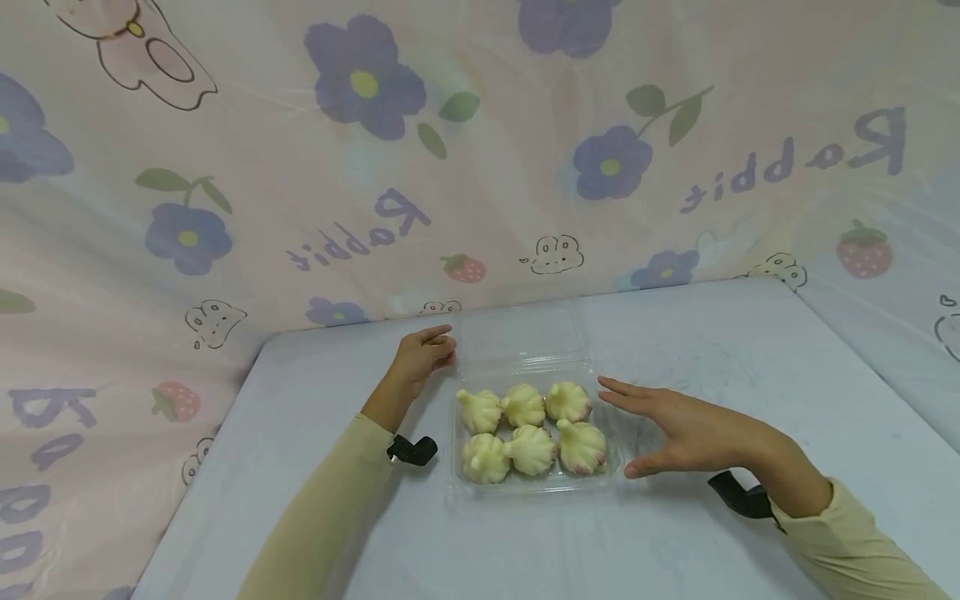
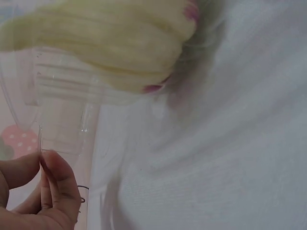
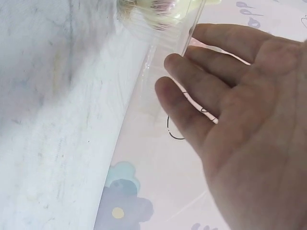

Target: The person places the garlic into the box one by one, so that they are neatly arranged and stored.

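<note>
A clear plastic clamshell box lies on the table with its lid folded back toward the wall. Inside sit several pale garlic bulbs in two rows, some with purple at the base. At the lid's left edge is my left hand; the left wrist view shows its thumb and fingers pinching the thin clear edge. My right hand is beside the box's right side, fingers spread and holding nothing. In the right wrist view its fingertips are close to the box wall; whether they touch cannot be told.
A white cloth covers the table. Behind it and at both sides hangs a pink curtain printed with flowers, rabbits and strawberries. Black straps are on both wrists.
</note>
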A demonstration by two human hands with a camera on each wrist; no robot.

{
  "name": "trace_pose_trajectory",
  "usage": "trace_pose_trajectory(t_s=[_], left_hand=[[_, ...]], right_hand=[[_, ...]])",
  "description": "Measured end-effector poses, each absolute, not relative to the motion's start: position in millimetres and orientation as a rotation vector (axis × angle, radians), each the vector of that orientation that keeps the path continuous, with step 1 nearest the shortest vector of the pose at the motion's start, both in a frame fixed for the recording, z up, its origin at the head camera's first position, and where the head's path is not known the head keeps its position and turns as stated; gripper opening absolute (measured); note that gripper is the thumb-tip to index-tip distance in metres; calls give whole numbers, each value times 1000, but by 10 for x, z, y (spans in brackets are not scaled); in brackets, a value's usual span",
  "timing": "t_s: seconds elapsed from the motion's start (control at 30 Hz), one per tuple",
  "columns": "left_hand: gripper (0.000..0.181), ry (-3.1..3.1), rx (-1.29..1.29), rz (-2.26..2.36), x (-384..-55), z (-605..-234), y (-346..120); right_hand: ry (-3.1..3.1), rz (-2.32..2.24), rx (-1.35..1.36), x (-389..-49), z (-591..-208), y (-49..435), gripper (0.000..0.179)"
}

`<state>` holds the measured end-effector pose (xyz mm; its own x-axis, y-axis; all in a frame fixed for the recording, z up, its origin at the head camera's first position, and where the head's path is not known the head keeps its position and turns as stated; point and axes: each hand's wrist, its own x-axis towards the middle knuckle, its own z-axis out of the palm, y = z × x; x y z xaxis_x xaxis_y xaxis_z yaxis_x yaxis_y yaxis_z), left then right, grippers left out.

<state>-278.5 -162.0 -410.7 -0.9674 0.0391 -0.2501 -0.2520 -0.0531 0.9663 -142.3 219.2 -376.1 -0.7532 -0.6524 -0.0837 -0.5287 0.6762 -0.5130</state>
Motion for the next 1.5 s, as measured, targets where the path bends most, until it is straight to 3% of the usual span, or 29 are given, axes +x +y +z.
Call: trace_pose_trajectory(t_s=[0.23,0.6,1.07,1.5], left_hand=[[54,1982,-172,2223,-2771,-4128,-1616],[51,2069,-3,2260,-2788,-4044,-1594],[48,2241,361,2197,-2760,-3651,-1633],[35,2501,644,2104,-2508,-3222,-1641]], right_hand=[[2589,-707,-935,-1405,-3771,2159,110],[2690,-630,-1044,-1395,-3781,2140,105],[2791,-555,-1018,-1424,-3787,2118,105],[2854,-538,-984,-1456,-3816,2118,99]])
